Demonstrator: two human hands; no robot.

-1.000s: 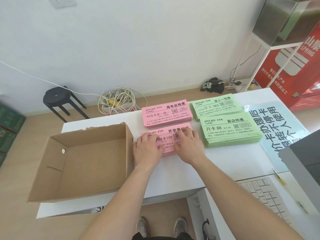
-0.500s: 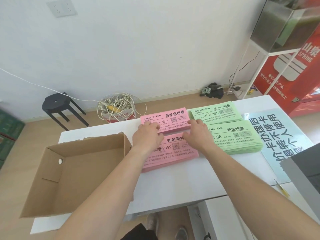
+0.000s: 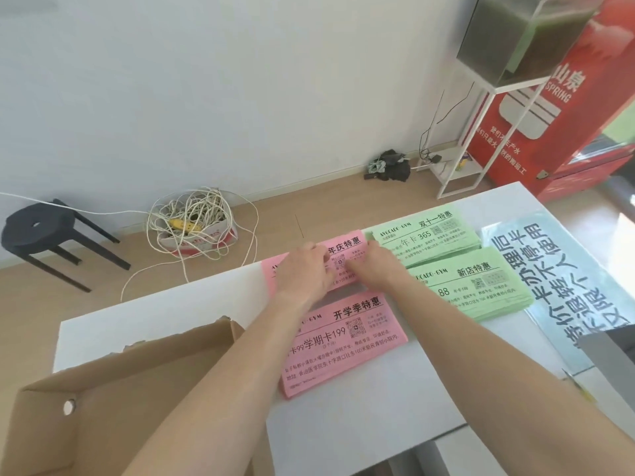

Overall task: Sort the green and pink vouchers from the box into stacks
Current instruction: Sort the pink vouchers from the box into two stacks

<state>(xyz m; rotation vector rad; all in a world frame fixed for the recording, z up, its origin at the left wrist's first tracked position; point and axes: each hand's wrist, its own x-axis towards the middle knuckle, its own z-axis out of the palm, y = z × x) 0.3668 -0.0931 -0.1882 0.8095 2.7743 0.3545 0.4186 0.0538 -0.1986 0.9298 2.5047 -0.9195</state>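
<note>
Since leaving the near pink stack [image 3: 343,348], the left hand [image 3: 304,269] and right hand [image 3: 376,266] lie flat-fingered on the far pink stack [image 3: 348,249], tidying it; sorting seems nearly done.

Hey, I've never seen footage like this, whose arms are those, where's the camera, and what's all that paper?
No machine: a person wears a head camera looking down at their own bare arms. On the white table lie four stacks of paper vouchers: a near pink stack, a far pink stack, and a far green stack and a near green stack to their right. An open brown cardboard box sits at the left. The left hand and right hand both rest on the far pink stack; nothing is lifted.
</note>
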